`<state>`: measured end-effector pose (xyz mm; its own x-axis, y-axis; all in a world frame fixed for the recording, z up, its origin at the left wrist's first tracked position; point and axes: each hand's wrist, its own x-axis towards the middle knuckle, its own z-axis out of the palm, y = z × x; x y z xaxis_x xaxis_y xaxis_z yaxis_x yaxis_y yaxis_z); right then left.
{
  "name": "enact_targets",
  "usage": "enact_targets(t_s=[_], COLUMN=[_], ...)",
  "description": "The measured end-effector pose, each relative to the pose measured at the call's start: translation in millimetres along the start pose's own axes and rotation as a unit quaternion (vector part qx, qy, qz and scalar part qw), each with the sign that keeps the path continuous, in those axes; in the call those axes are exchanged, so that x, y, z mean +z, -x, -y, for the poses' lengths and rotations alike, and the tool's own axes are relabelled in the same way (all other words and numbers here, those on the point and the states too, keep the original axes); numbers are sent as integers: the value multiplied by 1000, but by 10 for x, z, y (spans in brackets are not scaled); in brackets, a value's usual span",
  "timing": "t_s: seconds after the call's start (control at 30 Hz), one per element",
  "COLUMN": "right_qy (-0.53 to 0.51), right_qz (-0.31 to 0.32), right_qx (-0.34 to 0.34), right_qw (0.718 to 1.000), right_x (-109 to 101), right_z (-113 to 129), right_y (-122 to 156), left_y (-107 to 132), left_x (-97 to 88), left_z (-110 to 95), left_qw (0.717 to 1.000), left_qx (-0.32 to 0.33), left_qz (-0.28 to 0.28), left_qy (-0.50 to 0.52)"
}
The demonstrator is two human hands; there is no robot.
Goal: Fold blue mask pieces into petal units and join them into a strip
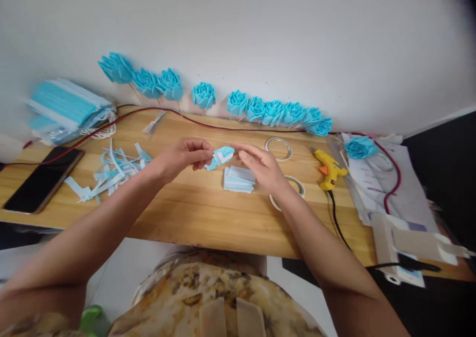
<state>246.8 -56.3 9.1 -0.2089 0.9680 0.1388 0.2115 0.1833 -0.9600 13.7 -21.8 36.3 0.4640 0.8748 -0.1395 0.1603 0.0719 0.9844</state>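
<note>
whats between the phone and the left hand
In the head view, a loose heap of blue and white strips lies between the phone and the left hand, which pinches a small blue piece.

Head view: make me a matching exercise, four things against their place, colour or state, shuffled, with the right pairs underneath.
Things:
1. Phone
2. Glue gun
3. Small folded blue piece
4. Pale blue rectangles

Place, colour or state:
A. Pinched in the grip of the left hand
B. Stacked on the tabletop
C. Dark-screened, at the desk's left end
D. Yellow, with a black cord

Right pairs: 1-C, 2-D, 3-A, 4-B
</note>
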Motion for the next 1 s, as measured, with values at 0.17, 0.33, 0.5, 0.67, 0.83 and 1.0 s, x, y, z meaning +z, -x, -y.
enact_targets(t_s=[0.17, 0.33, 0.5, 0.67, 0.83, 1.0], right_qy=[-59, -61, -45, -48, -68, -50], right_qz=[7, -40, -39, -28, 11, 21], right_qx=[24, 32, 15, 18, 33, 37], right_qw=[998, 997, 998, 998, 997, 998], right_x=[26, 55, 75, 56, 7, -3], right_z=[36, 9, -3, 3, 44, 54], right_y=[34, 43, 41, 36, 29, 25], left_y=[26, 57, 93, 85, 80, 96], left_x=[182, 251, 343, 404, 388, 382], left_z=[54, 106, 103, 72, 56, 34], left_qw=[999, 999, 999, 997, 996, 996], left_qx=[7, 31, 30, 17, 20, 31], left_qz=[21, 11, -5, -68, -81, -88], left_qy=[28, 5, 11, 35, 34, 1])
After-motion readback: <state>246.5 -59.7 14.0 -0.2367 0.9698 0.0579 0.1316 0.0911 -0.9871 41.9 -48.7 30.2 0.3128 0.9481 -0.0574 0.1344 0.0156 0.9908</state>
